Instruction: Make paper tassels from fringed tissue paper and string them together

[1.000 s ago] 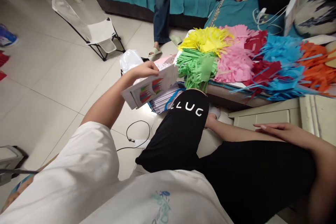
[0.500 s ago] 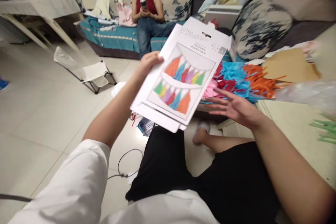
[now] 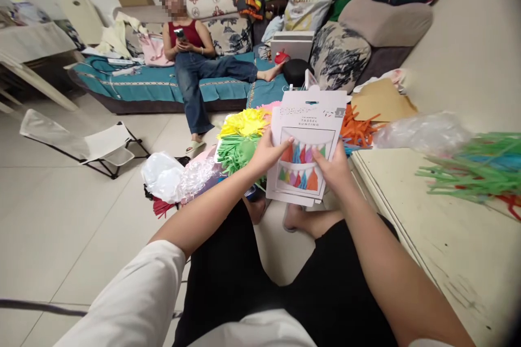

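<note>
I hold a thin stack of white cards (image 3: 309, 119) printed with a picture of coloured tassel bunting, upright in front of me above my knees. My left hand (image 3: 266, 154) grips their left edge, thumb on the front. My right hand (image 3: 336, 168) grips the lower right edge, thumb on the picture. Behind the cards lie piles of cut paper tassels: yellow (image 3: 244, 122), green (image 3: 234, 152) and orange (image 3: 358, 127).
A cream cabinet top (image 3: 439, 238) on my right carries loose green tassels (image 3: 476, 176) and a clear plastic bag (image 3: 423, 133). Plastic bags (image 3: 179, 179) lie on the tiled floor. A folding stool (image 3: 97, 146) stands left. A person sits on a teal sofa (image 3: 138, 87), holding a phone.
My left hand lifted the cards from the stack by my knee and brought them in front of me. My right hand rose from my thigh and took hold of them. My view tilted up.
</note>
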{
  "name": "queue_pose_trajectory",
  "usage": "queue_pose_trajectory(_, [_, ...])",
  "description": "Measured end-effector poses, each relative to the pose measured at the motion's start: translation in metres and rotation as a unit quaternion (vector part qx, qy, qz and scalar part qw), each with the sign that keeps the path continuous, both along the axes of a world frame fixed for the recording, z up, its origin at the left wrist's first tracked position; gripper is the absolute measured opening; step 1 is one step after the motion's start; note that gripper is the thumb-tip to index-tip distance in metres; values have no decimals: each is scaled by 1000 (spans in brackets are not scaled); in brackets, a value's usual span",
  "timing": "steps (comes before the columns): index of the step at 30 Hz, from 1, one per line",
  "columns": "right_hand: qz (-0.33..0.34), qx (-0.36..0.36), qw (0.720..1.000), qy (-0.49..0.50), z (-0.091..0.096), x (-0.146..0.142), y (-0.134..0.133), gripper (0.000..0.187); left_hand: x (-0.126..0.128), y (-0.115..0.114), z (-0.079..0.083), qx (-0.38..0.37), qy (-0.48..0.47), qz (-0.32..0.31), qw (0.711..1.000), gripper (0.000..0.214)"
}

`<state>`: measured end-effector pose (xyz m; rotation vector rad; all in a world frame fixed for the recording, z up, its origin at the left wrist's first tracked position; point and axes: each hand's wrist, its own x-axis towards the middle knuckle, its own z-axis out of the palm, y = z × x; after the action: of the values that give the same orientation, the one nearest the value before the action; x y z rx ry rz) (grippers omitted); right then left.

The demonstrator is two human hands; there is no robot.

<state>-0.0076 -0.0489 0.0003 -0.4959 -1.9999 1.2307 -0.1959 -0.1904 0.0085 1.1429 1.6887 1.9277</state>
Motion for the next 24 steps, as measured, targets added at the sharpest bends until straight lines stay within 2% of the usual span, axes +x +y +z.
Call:
queue_pose_trajectory(4, [-72,53,996,29,-9,-10,-15,98,1,-15,-2,7,-33,22,999,61])
queue_pose_trajectory(7, [-115,35,991,50,-20,-16,-16,93,0,-25,0,10,-31,14,999,59])
queue_pose_trajectory(10, [-136,40,990,29,-26,-17,-12,97,5,-29,1,22,3,43,999,55])
queue_pose_trajectory(12, [-97,41,994,2,-24,-17,-12,99,13,-30,1,18,43,18,999,59])
queue_pose_trajectory(13, [-54,20,998,-9,-22,-17,-14,99,18,-31,2,9,63,-26,998,62])
queue_pose_trajectory(15, [69,-76,994,-21,-17,-15,-22,100,29,-34,6,-18,100,-136,986,71])
queue_pose_trajectory(17, [190,-196,962,-24,-10,-11,-31,101,37,-40,11,-58,138,-200,968,76])
queue_pose_trajectory(19, [256,-275,927,-13,-5,-6,-39,102,41,-46,15,-100,181,-194,959,75])
queue_pose_trajectory(21, [248,-296,922,5,-3,-3,-41,101,40,-49,17,-125,229,-166,951,67])
queue_pose_trajectory(24, [127,-256,957,39,-8,-5,-32,88,32,-48,14,-132,306,-116,936,52])
